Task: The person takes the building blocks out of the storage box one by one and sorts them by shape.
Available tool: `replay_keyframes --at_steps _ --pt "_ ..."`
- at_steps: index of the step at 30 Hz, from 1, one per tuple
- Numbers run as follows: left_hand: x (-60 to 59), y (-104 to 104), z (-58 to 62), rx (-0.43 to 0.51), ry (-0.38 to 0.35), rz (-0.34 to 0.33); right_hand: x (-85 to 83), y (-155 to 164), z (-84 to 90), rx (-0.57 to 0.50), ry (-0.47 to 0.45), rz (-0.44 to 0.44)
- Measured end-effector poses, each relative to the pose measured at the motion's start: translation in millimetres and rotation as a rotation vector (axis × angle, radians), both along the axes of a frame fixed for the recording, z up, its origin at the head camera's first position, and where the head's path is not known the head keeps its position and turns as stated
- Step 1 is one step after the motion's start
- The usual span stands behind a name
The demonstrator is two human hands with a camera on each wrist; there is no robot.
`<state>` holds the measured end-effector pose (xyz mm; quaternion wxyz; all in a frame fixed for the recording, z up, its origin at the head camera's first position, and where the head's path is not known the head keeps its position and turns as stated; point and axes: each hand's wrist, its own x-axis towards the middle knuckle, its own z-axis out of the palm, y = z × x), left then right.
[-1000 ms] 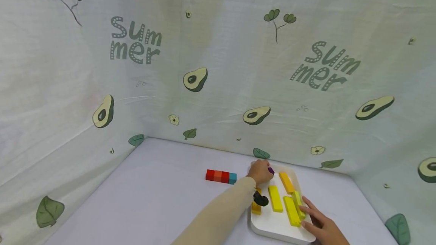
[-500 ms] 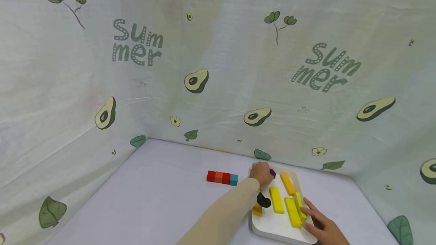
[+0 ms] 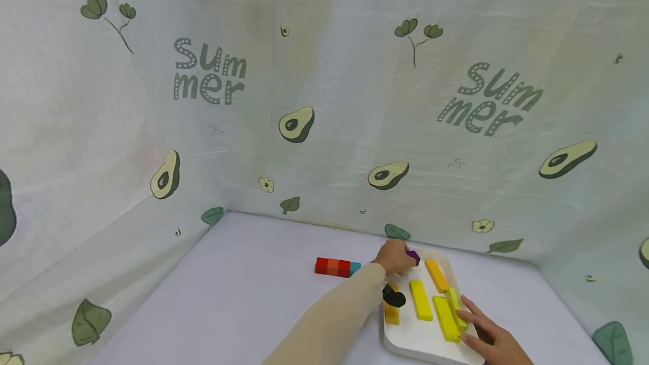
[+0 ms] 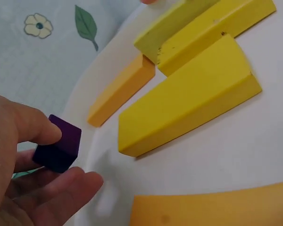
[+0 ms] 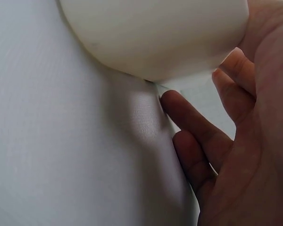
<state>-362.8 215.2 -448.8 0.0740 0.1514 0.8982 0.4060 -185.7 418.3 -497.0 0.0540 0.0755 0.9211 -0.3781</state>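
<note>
The left hand (image 3: 394, 257) now lifts the purple cube (image 4: 59, 144) a little — pinched tight — while the right hand (image 3: 494, 338) stays holding the white tray (image 3: 431, 348), fingers loose.

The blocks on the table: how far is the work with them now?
A row of blocks already lies on the table beside the tray. The left hand pinches a purple cube above the tray; the right hand rests on its rim. Five yellow and orange bars are left inside.

purple cube (image 4: 59, 144), yellow blocks (image 3: 421, 299), white tray (image 3: 413, 342), avocado-print cloth (image 3: 324, 100)
</note>
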Motion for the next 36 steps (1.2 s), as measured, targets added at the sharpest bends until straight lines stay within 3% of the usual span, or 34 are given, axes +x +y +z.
replay_keyframes --at_steps 6,11,18,26,36 --pt "5.2 -15 4.4 0.267 -0.116 -0.120 3.8 -1 -2.0 0.021 -0.001 0.004" --pt "11.5 -26 10.4 0.413 -0.182 -0.144 1.7 -1 0.1 0.004 -0.014 -0.010" --pt "21.4 -44 11.2 0.473 -0.179 -0.136 0.6 0 -2.4 -0.023 -0.027 -0.018" --pt "24.3 -60 8.5 0.511 -0.128 -0.127 -2.3 0 -0.4 -0.008 -0.009 0.004" --pt "28.7 -93 7.7 0.511 -0.119 -0.171 -0.1 -1 -0.9 -0.021 -0.017 -0.022"
